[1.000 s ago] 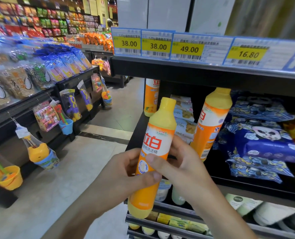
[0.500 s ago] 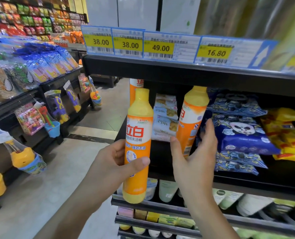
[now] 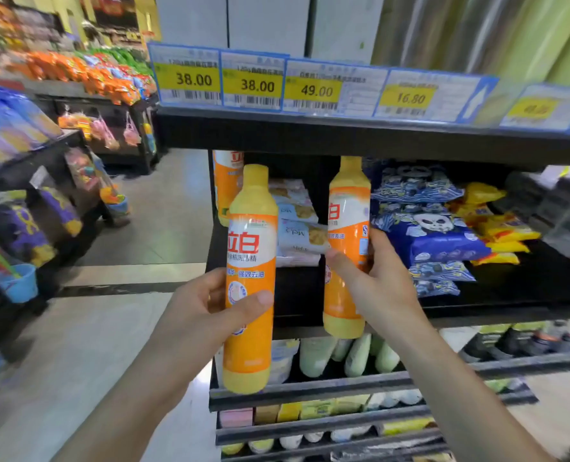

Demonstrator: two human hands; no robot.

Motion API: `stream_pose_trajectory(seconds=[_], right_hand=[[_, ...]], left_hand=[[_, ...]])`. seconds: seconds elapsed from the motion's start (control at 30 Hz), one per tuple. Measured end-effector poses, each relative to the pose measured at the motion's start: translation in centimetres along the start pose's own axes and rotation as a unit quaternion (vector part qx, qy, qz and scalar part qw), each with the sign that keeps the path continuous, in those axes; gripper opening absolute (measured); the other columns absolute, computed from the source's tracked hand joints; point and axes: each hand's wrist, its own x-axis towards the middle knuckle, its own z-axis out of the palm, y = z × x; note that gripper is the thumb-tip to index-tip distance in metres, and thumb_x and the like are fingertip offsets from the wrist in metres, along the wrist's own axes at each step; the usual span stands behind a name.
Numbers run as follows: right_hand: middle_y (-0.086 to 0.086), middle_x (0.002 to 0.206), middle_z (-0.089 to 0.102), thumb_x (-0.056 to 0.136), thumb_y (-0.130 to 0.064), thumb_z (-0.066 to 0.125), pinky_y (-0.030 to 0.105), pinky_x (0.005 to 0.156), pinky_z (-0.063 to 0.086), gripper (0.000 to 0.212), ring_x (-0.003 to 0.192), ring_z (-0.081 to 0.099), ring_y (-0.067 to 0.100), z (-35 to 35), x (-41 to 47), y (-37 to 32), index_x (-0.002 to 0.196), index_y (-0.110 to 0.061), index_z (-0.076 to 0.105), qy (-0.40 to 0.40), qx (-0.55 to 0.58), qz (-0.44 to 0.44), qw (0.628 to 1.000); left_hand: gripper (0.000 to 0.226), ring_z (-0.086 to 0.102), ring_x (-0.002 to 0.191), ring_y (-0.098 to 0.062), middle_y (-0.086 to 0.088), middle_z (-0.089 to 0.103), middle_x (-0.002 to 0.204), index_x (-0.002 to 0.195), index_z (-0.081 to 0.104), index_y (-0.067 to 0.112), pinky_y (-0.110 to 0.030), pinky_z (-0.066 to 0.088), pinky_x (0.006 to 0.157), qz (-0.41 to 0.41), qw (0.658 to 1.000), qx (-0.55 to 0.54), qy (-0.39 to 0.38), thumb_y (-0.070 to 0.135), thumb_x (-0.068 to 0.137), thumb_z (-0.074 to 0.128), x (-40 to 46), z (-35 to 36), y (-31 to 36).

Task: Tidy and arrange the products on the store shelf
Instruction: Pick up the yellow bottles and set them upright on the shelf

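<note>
Gripping an orange-and-yellow detergent bottle point(image 3: 250, 278) upright in front of the shelf's left end, the left hand point(image 3: 207, 315) wraps its fingers behind it and lays the thumb across the label, which reads 立白 in large red characters with smaller lines beneath. The right hand point(image 3: 373, 281) holds a second bottle point(image 3: 346, 248) of the same brand by its middle, thumb in front, fingers curled round the far side, its base level with the dark shelf edge point(image 3: 510, 315). A third bottle point(image 3: 227, 185) stands further back on that shelf, half hidden by the first. Between the two held bottles lie pale biscuit packs point(image 3: 297, 221), print too blurred to read. Right of them sit blue snack bags with a panda face point(image 3: 433, 235), then yellow bags point(image 3: 496, 228). Price tags point(image 3: 253, 83) on the rail above read 38.00, 38.00, 49.00 and 16.80; the one furthest right is smeared.
</note>
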Motion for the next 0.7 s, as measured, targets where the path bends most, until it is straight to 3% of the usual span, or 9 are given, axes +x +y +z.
stream_pose_trajectory(seconds=[0.13, 0.3, 0.5, 0.63, 0.7], right_hand=[[-0.032, 0.097, 0.066, 0.084, -0.056, 0.076, 0.033, 0.076, 0.056, 0.03, 0.085, 0.067, -0.006, -0.9, -4.4, -0.3, 0.104, -0.058, 0.054, 0.027, 0.026, 0.046, 0.998], [-0.015, 0.101, 0.074, 0.076, -0.054, 0.078, 0.044, 0.084, 0.062, 0.043, 0.092, 0.072, 0.006, -2.8, -13.3, 1.4, 0.115, -0.049, 0.06, 0.097, 0.062, 0.108, 0.987], [-0.019, 0.1, 0.073, 0.068, -0.058, 0.078, 0.023, 0.069, 0.056, 0.056, 0.088, 0.071, 0.002, -7.4, -22.0, 4.4, 0.119, -0.043, 0.06, 0.204, 0.035, 0.17, 0.964], [-0.015, 0.096, 0.073, 0.066, -0.05, 0.076, 0.03, 0.067, 0.055, 0.052, 0.088, 0.07, 0.011, -11.0, -27.1, 6.5, 0.116, -0.043, 0.063, 0.28, 0.02, 0.217, 0.935], [-0.018, 0.095, 0.072, 0.065, -0.051, 0.076, 0.03, 0.063, 0.053, 0.052, 0.086, 0.07, 0.01, -13.0, -29.1, 7.7, 0.115, -0.045, 0.062, 0.316, 0.018, 0.238, 0.918]], left_hand=[[0.058, 0.075, 0.093, 0.0, 0.021, 0.079, 0.101, 0.109, 0.072, 0.044, -0.03, 0.056, 0.075, 0.007, 0.998, 0.005, -0.055, 0.064, 0.055, 0.078, 0.1, -0.1, 0.0], [0.042, 0.076, 0.093, 0.0, 0.02, 0.079, 0.101, 0.101, 0.072, 0.061, -0.018, 0.058, 0.065, 0.027, 0.981, -0.005, -0.192, 0.066, 0.062, 0.087, -1.6, 2.8, -0.3], [0.046, 0.077, 0.094, -0.006, 0.014, 0.08, 0.104, 0.108, 0.075, 0.05, -0.031, 0.058, 0.08, 0.01, 0.945, 0.007, -0.327, 0.061, 0.064, 0.082, -4.2, 10.5, -1.9], [0.042, 0.078, 0.094, -0.01, 0.008, 0.081, 0.102, 0.105, 0.078, 0.042, -0.03, 0.057, 0.079, -0.014, 0.917, 0.017, -0.399, 0.052, 0.068, 0.093, -6.4, 16.3, -2.9], [0.044, 0.078, 0.093, -0.012, 0.006, 0.082, 0.101, 0.106, 0.079, 0.036, -0.026, 0.059, 0.076, -0.023, 0.905, 0.02, -0.424, 0.048, 0.065, 0.089, -7.3, 19.4, -3.2]])
